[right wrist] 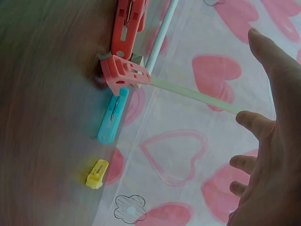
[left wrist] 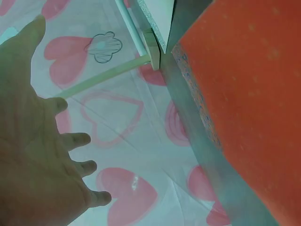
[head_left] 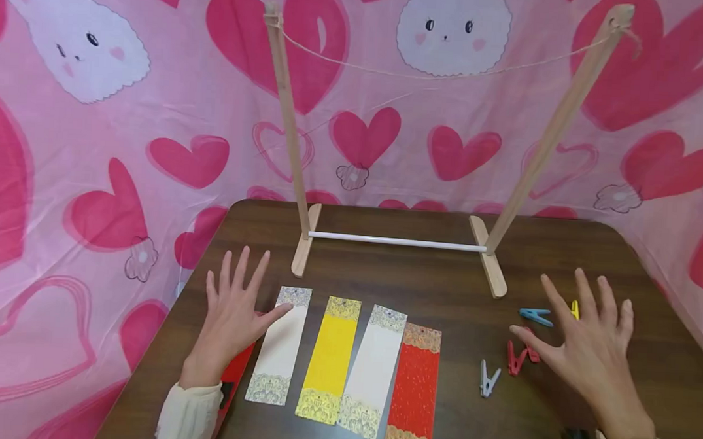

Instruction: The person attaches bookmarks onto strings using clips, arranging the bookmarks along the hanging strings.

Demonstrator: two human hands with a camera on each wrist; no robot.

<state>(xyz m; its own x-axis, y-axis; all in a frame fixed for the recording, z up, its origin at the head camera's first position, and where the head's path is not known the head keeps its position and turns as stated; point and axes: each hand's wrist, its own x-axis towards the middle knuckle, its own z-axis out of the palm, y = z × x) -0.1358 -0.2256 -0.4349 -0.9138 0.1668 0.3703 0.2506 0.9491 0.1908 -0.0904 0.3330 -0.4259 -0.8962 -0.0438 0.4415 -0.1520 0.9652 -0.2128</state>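
My left hand (head_left: 232, 322) is spread with straight fingers above the left side of the table, holding nothing. Under its wrist lies a red card strip (head_left: 235, 378), partly hidden by the hand and sleeve; a white strip (head_left: 276, 354) with lacy ends is beside the thumb. To the right lie a yellow strip (head_left: 329, 359), another white strip (head_left: 374, 371) and a red strip with gold ends (head_left: 413, 386). Fingers spread, my right hand (head_left: 596, 351) hovers over several clothespins: a blue one (right wrist: 113, 115), a yellow one (right wrist: 97, 174), red ones (right wrist: 124, 73) and a pale grey one (head_left: 488, 381).
A wooden stand (head_left: 491, 252) with two leaning posts and a white crossbar (head_left: 397, 241) stands at the back of the brown table (head_left: 396, 274). A thin string (head_left: 387, 70) sags between the post tops. Behind hangs a pink heart-patterned cloth (head_left: 404, 97).
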